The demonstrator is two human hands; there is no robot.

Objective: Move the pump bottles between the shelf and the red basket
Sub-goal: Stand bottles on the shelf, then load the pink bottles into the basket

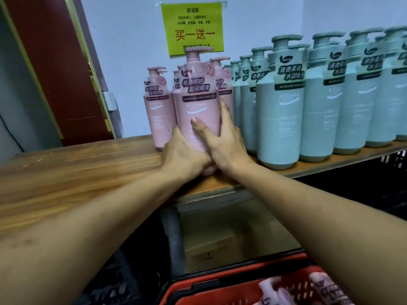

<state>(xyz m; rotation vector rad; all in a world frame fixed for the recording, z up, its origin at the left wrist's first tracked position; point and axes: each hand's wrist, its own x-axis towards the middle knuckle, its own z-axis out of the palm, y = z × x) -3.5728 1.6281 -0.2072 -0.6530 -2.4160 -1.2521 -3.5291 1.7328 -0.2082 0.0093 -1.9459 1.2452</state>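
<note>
Both hands clasp one pink pump bottle (198, 100) near the front edge of the wooden shelf (66, 172). My left hand (182, 155) wraps its lower left side and my right hand (222, 139) its lower right, fingers spread up the front. The bottle stands upright, its base hidden by my hands. Behind it stand more pink pump bottles (157, 106). The red basket (242, 280) sits at the bottom of the view below the shelf, with pink bottles (277, 289) lying inside.
Rows of pale green pump bottles (279, 111) fill the shelf to the right. A yellow-green paper sign (192, 25) hangs on the wall behind. A dark red door (57, 62) stands at the left. Cardboard boxes (209, 249) and dark crates lie under the shelf.
</note>
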